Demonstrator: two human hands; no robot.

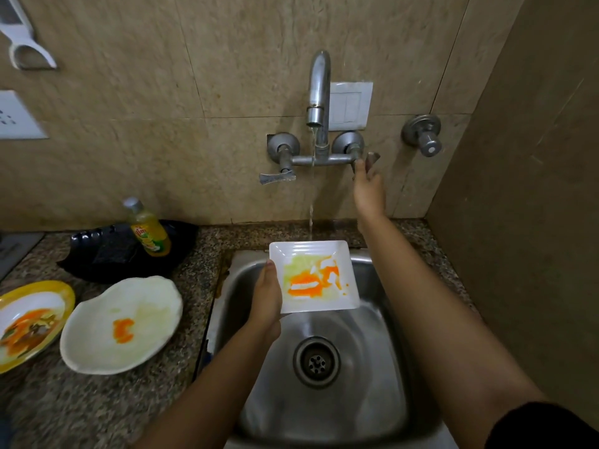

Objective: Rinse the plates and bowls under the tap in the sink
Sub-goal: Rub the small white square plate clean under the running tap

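A speckled granite desk holds 2 soiled dishes at 9 o'clock from its steel sink: a yellow-rimmed plate at the frame's edge and, just beside it, a wavy white bowl, both smeared orange. At 10 o'clock, a black tray carries a yellow dish-soap bottle.

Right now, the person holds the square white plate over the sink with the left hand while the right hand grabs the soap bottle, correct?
Not quite. In the head view the right hand grips the tap handle, not the soap bottle, which stands untouched on the counter. The left hand does hold the square white plate over the sink.
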